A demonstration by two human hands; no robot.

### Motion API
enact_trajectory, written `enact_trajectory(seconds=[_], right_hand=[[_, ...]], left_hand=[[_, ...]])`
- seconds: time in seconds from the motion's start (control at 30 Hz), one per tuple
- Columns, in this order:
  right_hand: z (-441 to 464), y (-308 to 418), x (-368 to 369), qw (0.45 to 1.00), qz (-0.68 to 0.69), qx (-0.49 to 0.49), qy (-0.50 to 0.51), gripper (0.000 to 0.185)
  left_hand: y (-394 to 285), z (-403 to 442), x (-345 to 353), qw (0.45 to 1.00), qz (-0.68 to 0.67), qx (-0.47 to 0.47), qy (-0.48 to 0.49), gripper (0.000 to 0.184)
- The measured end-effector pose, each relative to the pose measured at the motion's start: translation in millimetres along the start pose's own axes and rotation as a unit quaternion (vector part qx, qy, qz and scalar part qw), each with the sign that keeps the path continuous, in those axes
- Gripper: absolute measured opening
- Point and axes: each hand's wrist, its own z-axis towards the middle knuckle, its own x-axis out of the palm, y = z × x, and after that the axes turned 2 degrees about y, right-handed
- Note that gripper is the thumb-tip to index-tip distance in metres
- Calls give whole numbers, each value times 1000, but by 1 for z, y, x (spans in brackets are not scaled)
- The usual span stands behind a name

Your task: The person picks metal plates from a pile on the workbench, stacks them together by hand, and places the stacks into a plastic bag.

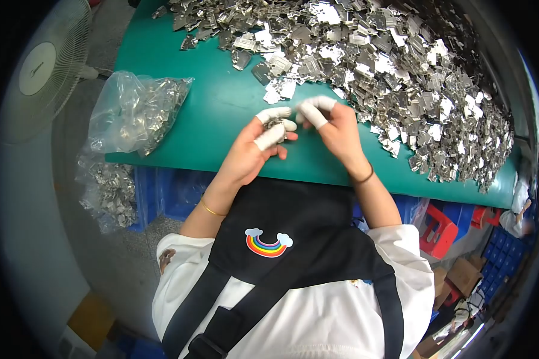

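Black apron (pixel 317 224) nearest, we find beyond it the left hand (pixel 250 151) pinching metal parts (pixel 275 123), presumably light, stiff, best held edgewise; the right hand's (pixel 340 130) blurred fingertips leave its grip unclear.

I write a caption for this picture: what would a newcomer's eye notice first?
First, the heap of shiny metal pieces across the far and right parts of the green tabletop. Next, the left hand and right hand, wearing white finger cots, near the tabletop's front edge; lower, a rainbow patch on the black apron.

Small shiny metal pieces (pixel 275 123) in the left hand (pixel 255 146), partly hidden.
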Motion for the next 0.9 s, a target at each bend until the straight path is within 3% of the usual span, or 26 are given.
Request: enact_trajectory(seconds=[0.03,0.07,0.1,0.17,0.23,0.3,0.33,0.37,0.43,0.53,0.63,0.7,0.73,0.8,0.83,0.87,0.9], right_hand=[[9,1,1,981,-156,-113,-33,17],[18,3,2,924,-305,-222,-66,18],[27,2,3,878,-376,-287,-79,27],[38,-5,3,822,-465,-324,-51,31],[41,-9,0,804,-476,-354,-40,28],[33,-8,3,891,-341,-295,-61,23],[20,6,8,959,-226,-150,-86,19],[19,0,4,997,-26,-57,-48,20],[9,-10,-4,946,313,87,11,24],[-5,-15,-2,906,403,132,12,22],[-18,-5,17,985,169,-11,-47,22],[-18,1,23,984,-78,-160,20,16],[-17,3,26,980,-90,-179,19,16],[-6,6,22,999,-11,-28,41,16],[7,6,22,999,-7,-36,22,16],[14,11,20,984,-156,-87,-23,17],[25,4,18,938,-274,-204,-54,19]], left_hand=[[-4,-2,-4,1000,1,1,0,38],[-9,-3,-9,998,-64,-4,12,38],[-12,-4,-12,991,-129,-9,25,38],[-12,-5,-14,990,-137,15,10,39],[-14,-6,-15,994,-99,30,-36,40],[-12,-8,-14,994,-91,46,-43,39],[-11,-6,-9,993,-74,63,-67,39],[-10,-5,-7,991,-57,79,-90,39],[-8,-2,-6,992,-65,79,-73,39],[-7,2,1,992,-93,69,-43,39],[-4,3,4,995,-51,70,-45,38],[2,5,1,995,30,66,-62,38],[3,4,1,993,41,77,-82,39],[-2,-1,-8,996,-32,63,-52,39],[-9,-4,-5,994,-66,54,-67,39],[-11,-6,-11,994,-65,55,-68,39],[-13,-9,-19,994,-84,41,-51,38]])
